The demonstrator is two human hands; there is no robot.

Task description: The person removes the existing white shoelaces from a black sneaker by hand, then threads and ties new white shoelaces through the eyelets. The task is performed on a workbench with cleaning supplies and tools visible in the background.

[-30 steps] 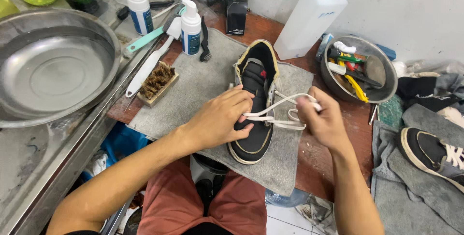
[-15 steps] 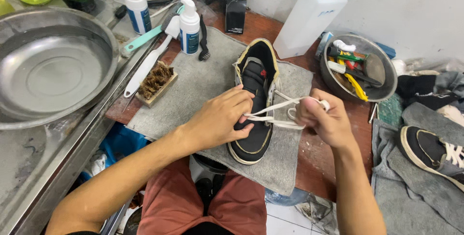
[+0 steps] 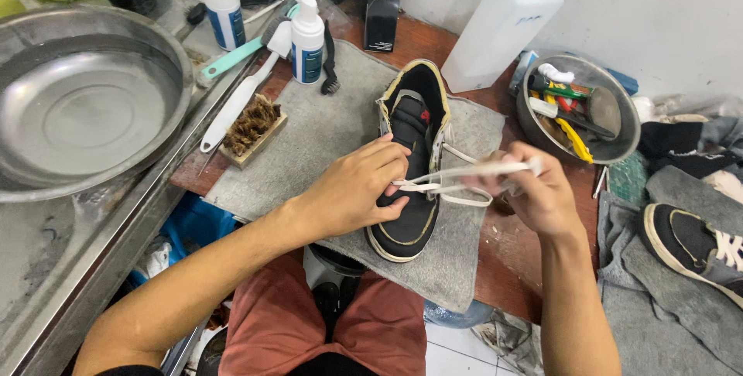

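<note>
Centrally, black shoe (image 3: 408,167), yellowed sole edge, white lace (image 3: 457,182) pinched taut in both hands' fingers (image 3: 387,161).

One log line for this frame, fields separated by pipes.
left hand steadies black low-top shoe | right hand pulls white flat lace sideways | shoe on grey felt mat

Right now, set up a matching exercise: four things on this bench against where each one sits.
Things:
1. black shoe
2. wooden brush
3. large metal basin
4. tall white bottle

Places:
A. far left, beside the bench
B. behind the shoe, by the wall
C. on the grey mat, between left hand and right hand
D. at the mat's left edge

Pairs: 1-C, 2-D, 3-A, 4-B
</note>
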